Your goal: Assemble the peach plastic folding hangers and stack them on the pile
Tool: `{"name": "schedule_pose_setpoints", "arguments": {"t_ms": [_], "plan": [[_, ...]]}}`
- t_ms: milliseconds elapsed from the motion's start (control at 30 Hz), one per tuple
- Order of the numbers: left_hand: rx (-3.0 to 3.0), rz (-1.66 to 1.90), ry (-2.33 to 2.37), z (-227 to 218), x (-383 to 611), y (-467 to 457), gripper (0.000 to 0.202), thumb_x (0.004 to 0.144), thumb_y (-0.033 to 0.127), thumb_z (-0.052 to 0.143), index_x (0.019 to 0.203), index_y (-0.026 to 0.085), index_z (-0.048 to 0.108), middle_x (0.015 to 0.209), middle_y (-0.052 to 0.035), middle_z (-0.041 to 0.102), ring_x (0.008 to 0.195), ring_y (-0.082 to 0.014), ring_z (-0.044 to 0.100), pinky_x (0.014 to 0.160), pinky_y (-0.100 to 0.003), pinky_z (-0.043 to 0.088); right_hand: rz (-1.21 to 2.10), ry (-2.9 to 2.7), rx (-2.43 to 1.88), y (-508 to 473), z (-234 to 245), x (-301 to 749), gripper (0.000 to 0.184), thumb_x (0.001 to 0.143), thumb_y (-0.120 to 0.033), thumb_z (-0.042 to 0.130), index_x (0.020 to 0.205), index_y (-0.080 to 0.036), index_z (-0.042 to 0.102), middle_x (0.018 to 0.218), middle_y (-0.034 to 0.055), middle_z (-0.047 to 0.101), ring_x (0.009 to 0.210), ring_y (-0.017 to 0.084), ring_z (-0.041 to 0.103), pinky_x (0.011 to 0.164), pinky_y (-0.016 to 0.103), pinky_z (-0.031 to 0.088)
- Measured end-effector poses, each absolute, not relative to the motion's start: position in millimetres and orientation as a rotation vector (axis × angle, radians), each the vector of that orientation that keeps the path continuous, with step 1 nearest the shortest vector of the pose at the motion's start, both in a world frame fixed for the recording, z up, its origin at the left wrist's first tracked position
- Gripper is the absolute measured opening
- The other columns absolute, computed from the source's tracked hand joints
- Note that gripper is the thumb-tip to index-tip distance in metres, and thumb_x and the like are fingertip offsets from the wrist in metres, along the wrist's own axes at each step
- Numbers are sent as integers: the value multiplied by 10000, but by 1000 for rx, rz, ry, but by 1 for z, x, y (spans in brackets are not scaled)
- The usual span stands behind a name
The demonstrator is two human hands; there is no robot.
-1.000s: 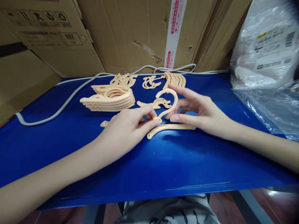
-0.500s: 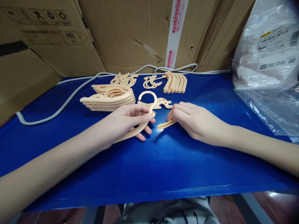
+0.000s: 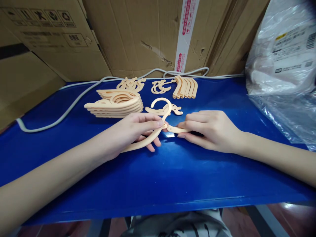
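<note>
My left hand [image 3: 145, 128] pinches a beige hanger hook [image 3: 170, 107] and a curved hanger arm [image 3: 145, 141] where the two meet. Its thumb lies on the joint and the lower fingers are spread beneath. In my right hand [image 3: 209, 128] is a second hanger arm [image 3: 175, 129], gripped between thumb and fingers. The tip of that arm is right beside the hook's base; whether they touch I cannot tell. Behind the hook lies another flat beige piece [image 3: 175, 109], partly covered by it. A stack of folded hangers [image 3: 116, 105] sits beyond my left hand.
Along the back of the blue table [image 3: 158, 184] lie small beige parts [image 3: 130, 84], loose hooks [image 3: 160, 87] and a row of curved arms [image 3: 185, 87]. A white cable [image 3: 74, 108] runs behind them. Cardboard boxes [image 3: 148, 33] stand at the back, and a plastic bag [image 3: 281, 59] at right.
My right hand has turned the hanger arm over and its tip is now close to the hook's base. My left hand has shifted the hook slightly right.
</note>
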State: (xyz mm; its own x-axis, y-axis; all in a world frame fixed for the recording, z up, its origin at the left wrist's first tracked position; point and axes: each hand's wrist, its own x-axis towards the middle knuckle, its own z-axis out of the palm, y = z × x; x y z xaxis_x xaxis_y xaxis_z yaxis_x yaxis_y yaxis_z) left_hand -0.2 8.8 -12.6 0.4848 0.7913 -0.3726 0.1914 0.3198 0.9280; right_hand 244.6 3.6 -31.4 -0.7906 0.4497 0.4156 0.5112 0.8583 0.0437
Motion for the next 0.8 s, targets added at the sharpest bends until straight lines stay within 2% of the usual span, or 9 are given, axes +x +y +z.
{"name": "schedule_pose_setpoints", "arguments": {"t_ms": [200,467,800], "plan": [[1169,468,1049,-9,1,8,159,899,295,689,964,163,749,655,-29,736,520,-102,670,504,-133,563,-390,-2624,-676,1,-32,243,304,1033,-319,462,1030,-154,717,784,24,689,659,131,616,612,268,437],[1159,438,1006,-10,0,4,117,882,302,709,926,200,745,697,-4,732,594,-117,697,549,-160,586,-582,-2592,-692,-4,-26,239,335,1035,-325,456,882,-163,707,731,16,677,628,133,590,579,278,418],[1183,491,964,-3,0,1,94,889,222,670,822,157,673,670,10,708,557,-102,683,520,-149,581,-501,-2582,-668,-15,-24,235,295,1033,-304,473,982,-154,722,786,17,719,629,117,629,570,272,429]]}}
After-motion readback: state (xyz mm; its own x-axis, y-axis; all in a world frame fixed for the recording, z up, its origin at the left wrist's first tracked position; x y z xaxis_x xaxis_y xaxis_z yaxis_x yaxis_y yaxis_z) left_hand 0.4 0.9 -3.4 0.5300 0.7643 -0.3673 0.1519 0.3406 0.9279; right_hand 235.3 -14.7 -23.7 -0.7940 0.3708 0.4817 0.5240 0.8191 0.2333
